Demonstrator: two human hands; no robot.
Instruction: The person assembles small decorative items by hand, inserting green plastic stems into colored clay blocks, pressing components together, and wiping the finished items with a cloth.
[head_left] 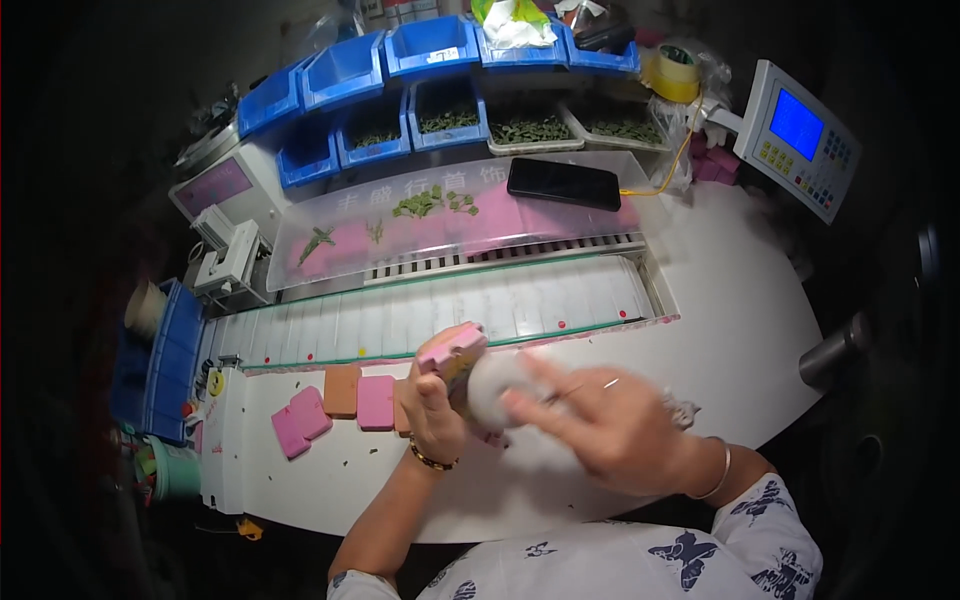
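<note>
1. I see a pink block (452, 348) with notches along its edge, tilted up off the table and gripped in the left hand (437, 418).
2. Beside it I make out a white rounded thing (492, 392), blurred, between the right hand's (615, 430) fingertips; I can't tell whether it touches the block.

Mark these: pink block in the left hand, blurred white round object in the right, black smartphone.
Pink block (447, 350), head view: pink upper side.
White round object (491, 388), head view: blurred middle.
Black smartphone (564, 184), head view: middle of dark upper face.
</note>
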